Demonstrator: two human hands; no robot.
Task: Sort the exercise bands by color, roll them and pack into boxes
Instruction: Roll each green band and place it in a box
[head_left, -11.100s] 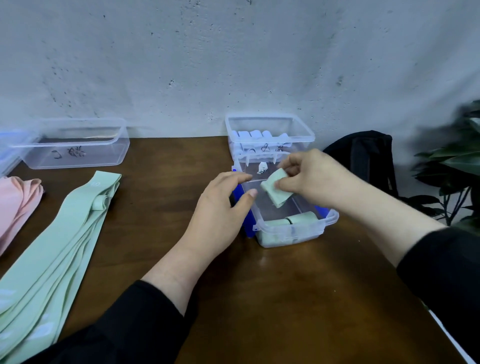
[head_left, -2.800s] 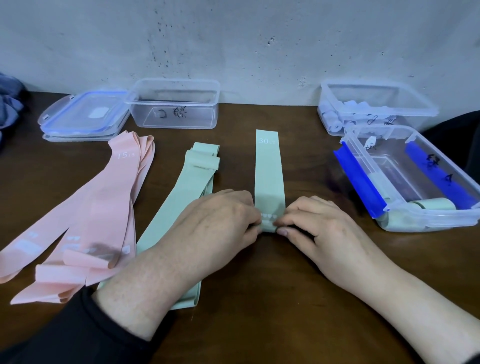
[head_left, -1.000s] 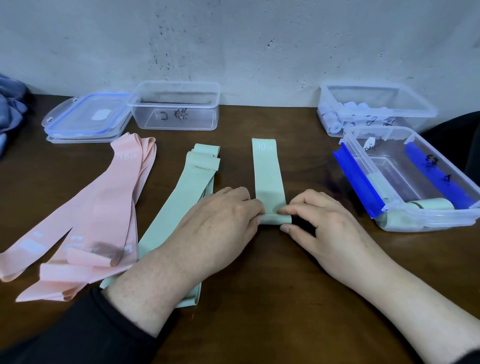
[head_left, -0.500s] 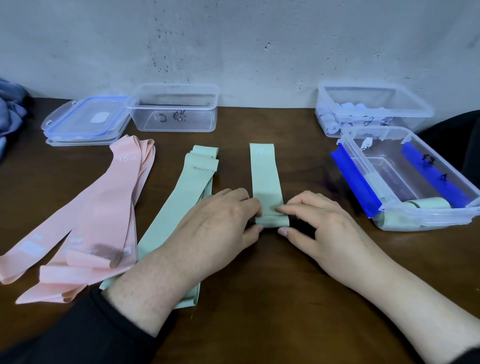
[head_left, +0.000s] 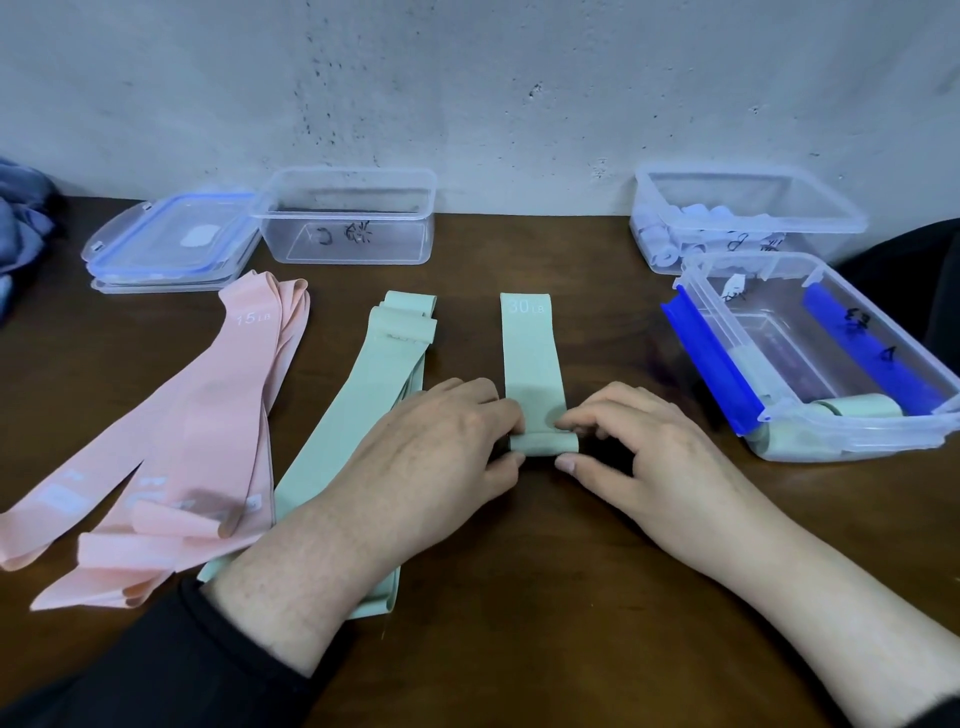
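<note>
Currently both hands, left hand (head_left: 441, 441) and right hand (head_left: 639, 447), are pinching the green band (head_left: 532, 364) roll's ends; uneven finger pressure is risking a skewed, loosening roll.

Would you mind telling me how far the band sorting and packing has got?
Done: pale rolls sit in the far right box and green rolls in the blue-clipped box. In hand: the left hand and right hand pinch a half-rolled green 30 LB band. Left: the flat green pile, the pink bands and the bandless left box.
</note>
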